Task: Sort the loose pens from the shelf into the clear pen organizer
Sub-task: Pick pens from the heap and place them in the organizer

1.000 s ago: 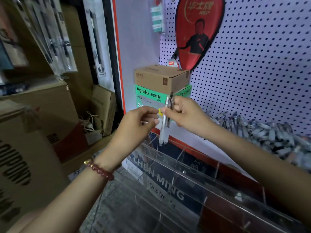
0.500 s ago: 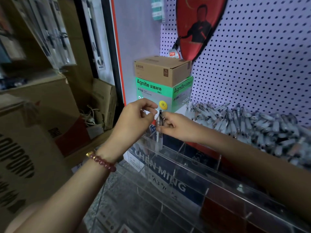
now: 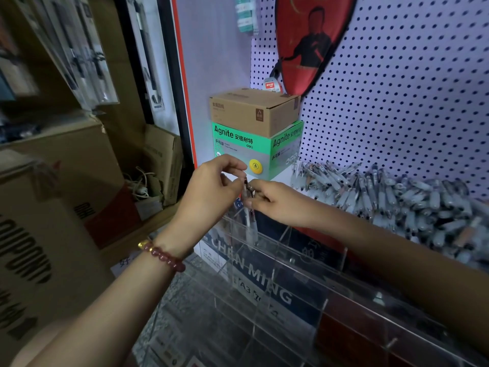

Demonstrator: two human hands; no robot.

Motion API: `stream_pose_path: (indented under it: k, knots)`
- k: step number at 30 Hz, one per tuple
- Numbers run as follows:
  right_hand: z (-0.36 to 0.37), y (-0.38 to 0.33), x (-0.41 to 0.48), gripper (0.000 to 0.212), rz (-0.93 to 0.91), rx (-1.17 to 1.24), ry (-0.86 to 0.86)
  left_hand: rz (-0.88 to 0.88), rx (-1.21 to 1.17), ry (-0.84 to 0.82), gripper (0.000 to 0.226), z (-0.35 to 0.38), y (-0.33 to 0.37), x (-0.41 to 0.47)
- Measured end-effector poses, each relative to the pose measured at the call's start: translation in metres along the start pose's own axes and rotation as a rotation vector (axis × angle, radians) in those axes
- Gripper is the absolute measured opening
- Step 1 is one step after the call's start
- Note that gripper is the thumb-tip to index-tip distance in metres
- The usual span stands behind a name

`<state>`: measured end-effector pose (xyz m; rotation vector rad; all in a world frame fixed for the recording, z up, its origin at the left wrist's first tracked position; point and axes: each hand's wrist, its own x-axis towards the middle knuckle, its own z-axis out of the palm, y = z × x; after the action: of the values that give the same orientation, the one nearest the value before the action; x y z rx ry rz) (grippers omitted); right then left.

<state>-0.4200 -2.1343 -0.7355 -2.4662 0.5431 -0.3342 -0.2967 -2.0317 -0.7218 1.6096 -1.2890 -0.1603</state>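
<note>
My right hand pinches the tops of a few clear pens that stand upright. Their lower ends reach down into the far left compartment of the clear pen organizer. My left hand, with a bead bracelet on the wrist, is just left of the pens, its fingers curled at their tops; whether it grips them is unclear. A big heap of loose pens lies on the white shelf to the right, in front of the pegboard.
A green Agnite box with a brown carton on top stands on the shelf just behind my hands. A red paddle cover hangs on the pegboard. Cardboard boxes fill the left side.
My right hand has carried the pens down from in front of the green box into the organizer's left compartment. My left hand has followed it down and stayed beside the pen tops.
</note>
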Motion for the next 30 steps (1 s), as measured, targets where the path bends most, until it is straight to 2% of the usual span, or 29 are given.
stream_pose_path:
  k: [3,8,14,17,19,20,22,24,27,30]
  knots:
    - [0.0,0.003,0.001,0.024,0.01,0.026,-0.001,0.0,0.008,-0.004,0.025,0.001,0.0,0.0]
    - [-0.001,0.006,0.002,0.02,0.0,0.047,-0.012,-0.004,0.014,-0.011,0.025,0.002,0.0,0.0]
    - [-0.006,0.006,0.001,0.044,0.054,0.152,-0.048,0.0,0.018,0.022,0.02,0.003,0.001,0.002]
    - [-0.03,0.008,-0.004,0.037,0.141,0.233,-0.212,0.038,-0.007,0.038,0.018,0.005,0.008,0.0]
    - [-0.049,0.019,-0.006,0.024,0.189,0.218,-0.241,0.074,-0.046,0.04,0.017,0.006,0.014,-0.002]
    - [-0.057,0.029,-0.006,0.018,0.208,0.137,-0.188,0.09,-0.065,0.036,0.016,0.007,0.016,-0.002]
    - [-0.071,0.056,-0.008,0.009,0.263,-0.177,-0.003,0.115,-0.107,0.019,0.019,0.01,0.02,-0.002]
    - [-0.081,0.084,-0.016,0.012,0.369,-0.397,0.128,0.132,-0.157,-0.012,0.024,0.015,0.021,-0.001]
    - [-0.084,0.106,-0.028,0.035,0.449,-0.5,0.164,0.154,-0.191,-0.051,0.022,0.022,0.021,0.001]
    - [-0.073,0.115,-0.028,0.035,0.409,-0.536,0.262,0.152,-0.231,-0.055,0.026,0.03,0.023,0.003]
